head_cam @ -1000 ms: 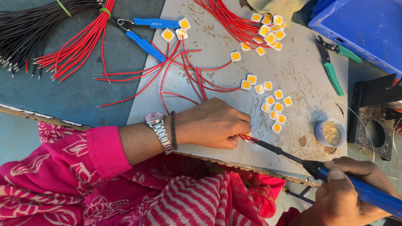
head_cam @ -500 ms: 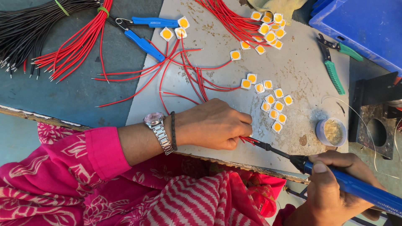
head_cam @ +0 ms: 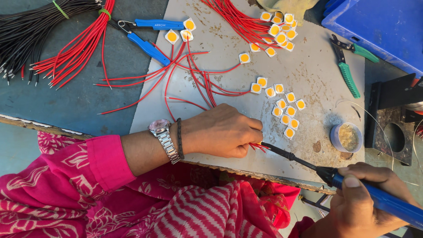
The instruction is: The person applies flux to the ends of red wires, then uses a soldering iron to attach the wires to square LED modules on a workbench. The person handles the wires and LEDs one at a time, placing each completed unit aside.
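Head view, left hand [head_cam: 220,131] fingers pinching red wire ends [head_cam: 257,146], right hand [head_cam: 368,198] gripping soldering iron [head_cam: 352,185], tip touching them

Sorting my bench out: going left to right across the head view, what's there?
Black wire bundle → blue-handled pliers → left hand → soldering iron → flux tin → right hand.
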`<state>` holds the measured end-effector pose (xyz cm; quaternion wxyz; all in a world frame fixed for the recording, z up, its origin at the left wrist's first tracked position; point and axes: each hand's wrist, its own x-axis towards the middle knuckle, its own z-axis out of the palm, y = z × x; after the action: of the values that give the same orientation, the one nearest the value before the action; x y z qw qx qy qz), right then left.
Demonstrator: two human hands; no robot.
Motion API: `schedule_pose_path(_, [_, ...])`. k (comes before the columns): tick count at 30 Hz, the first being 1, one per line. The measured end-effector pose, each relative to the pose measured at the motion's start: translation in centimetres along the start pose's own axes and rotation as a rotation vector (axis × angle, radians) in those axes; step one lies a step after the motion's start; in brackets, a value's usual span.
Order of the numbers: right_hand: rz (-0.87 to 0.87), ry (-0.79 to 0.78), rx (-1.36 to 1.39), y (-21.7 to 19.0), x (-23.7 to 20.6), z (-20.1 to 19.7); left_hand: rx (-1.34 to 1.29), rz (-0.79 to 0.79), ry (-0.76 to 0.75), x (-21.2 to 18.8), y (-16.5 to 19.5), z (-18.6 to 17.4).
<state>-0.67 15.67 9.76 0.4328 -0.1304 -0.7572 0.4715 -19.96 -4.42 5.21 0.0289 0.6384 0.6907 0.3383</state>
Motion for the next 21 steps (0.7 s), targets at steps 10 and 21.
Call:
schedule_pose_path(10, [-0.107,-0.019,0.144,2.5,1.0,1.3,-0.044,-0.012,0.01,-0.3,0.1,-0.4])
schedule_pose_path(21, [-0.021,-0.337,-0.275,4.1,0.2,4.1,-0.342,-0.262,0.374,0.2,-0.9,-1.7])
